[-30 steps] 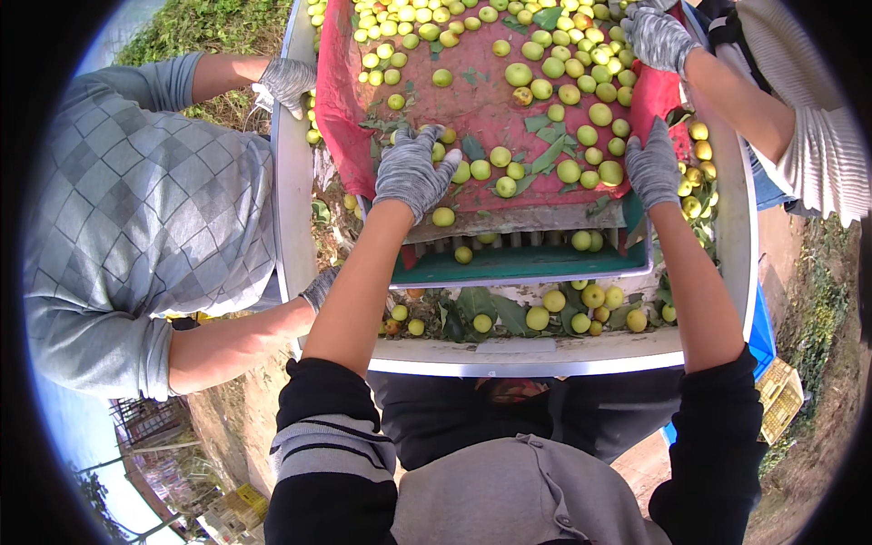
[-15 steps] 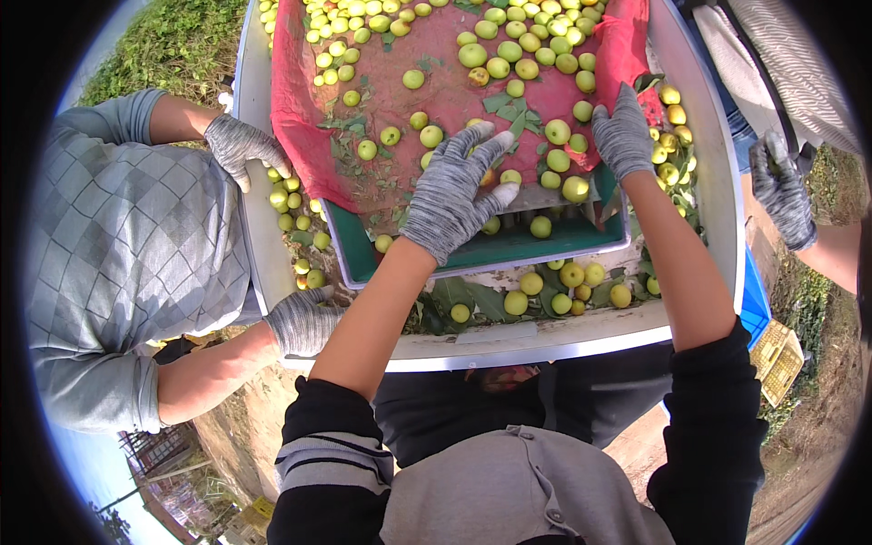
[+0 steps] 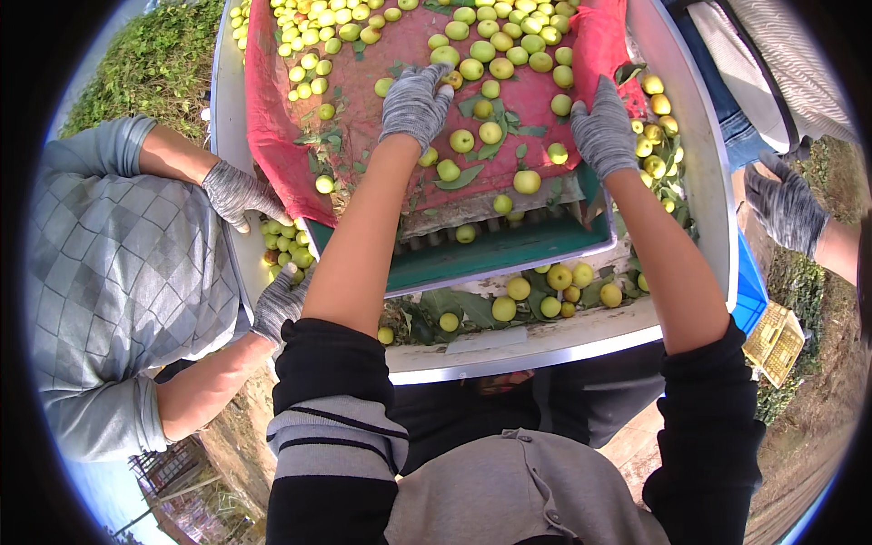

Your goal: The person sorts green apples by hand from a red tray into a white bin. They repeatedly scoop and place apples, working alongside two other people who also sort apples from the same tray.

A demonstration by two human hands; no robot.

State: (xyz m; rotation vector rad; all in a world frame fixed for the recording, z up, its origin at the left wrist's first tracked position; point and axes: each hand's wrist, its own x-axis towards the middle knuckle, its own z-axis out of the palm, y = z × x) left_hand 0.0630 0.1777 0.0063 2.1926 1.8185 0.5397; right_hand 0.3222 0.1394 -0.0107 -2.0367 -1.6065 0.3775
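Note:
My left hand [image 3: 416,107], in a grey knit glove, is over the red cloth [image 3: 359,77]. Its thumb and forefinger close around a small brownish fruit [image 3: 451,80]. My right hand [image 3: 604,132], gloved alike, rests on the cloth's raised right side, fingers stretched out and thumb apart, holding nothing. Between my hands lie several round yellow-green fruits [image 3: 461,141] and loose leaves [image 3: 461,177]. More fruits [image 3: 327,16] crowd the far part of the cloth. At the near end, a fruit [image 3: 465,233] sits in the green-lined chute [image 3: 500,259].
A white trough [image 3: 636,318] surrounds the chute and holds fruits and leaves. Another person's gloved hands [image 3: 243,193] are at its left rim. On the right is another person's gloved hand [image 3: 788,209]. A blue crate [image 3: 748,286] and a yellow crate [image 3: 775,343] stand lower right.
My left hand has moved away from me and to the left, up to the brownish fruit. Some fruits have rolled nearer. The other person's lower left hand has moved left, and the view has shifted slightly.

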